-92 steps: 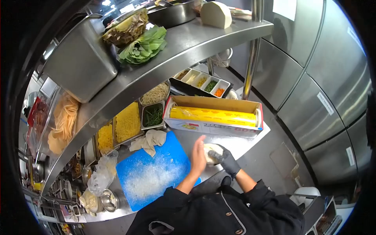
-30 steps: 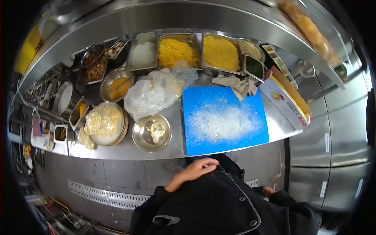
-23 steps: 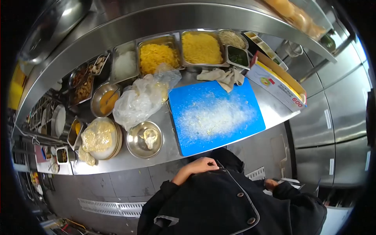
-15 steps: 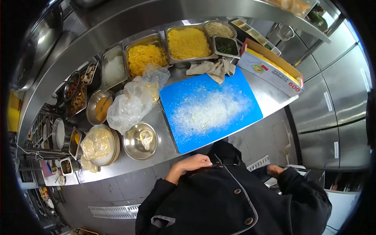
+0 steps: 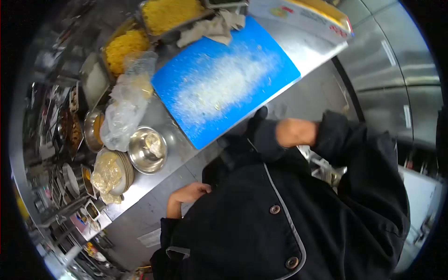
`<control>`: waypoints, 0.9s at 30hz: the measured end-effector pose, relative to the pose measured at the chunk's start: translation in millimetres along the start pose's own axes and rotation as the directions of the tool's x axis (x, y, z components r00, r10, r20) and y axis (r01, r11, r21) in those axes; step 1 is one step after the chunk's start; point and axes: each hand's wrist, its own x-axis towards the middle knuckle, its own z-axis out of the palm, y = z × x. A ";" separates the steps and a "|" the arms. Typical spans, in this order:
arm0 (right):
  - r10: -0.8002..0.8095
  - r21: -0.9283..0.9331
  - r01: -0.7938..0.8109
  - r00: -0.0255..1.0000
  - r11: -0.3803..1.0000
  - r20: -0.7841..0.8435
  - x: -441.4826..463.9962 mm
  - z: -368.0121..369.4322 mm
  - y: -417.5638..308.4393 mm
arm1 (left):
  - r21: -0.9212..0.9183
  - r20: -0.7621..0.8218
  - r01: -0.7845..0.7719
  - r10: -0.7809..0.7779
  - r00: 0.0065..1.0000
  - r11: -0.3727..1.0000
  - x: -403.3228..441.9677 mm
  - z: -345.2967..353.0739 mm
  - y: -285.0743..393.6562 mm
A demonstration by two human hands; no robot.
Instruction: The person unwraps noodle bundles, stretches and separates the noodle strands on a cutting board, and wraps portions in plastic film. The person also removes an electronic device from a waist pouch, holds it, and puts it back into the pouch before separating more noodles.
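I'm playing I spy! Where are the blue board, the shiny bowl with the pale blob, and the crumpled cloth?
Blue board (image 5: 199, 136): head view, on its bare blue lower corner.
Shiny bowl (image 5: 136, 154): head view, on its inner wall.
Crumpled cloth (image 5: 209, 30): head view, on its folds.

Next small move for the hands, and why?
Probably reach the left hand for the crumpled cloth, to wipe the blue board: white powder covers much of it, the cloth lies at its far edge, and no object shows in that hand.

Stacked plates (image 5: 126, 173), grey floor (image 5: 319, 88), steel cabinets (image 5: 381, 100), long box (image 5: 301, 19), apparently cardboard
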 end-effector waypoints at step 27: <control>0.863 0.961 0.235 0.504 -0.146 0.008 -144.7 147.0 -28.9 | -0.029 0.691 0.129 -0.073 0.719 0.991 290.5 -19.1 180.5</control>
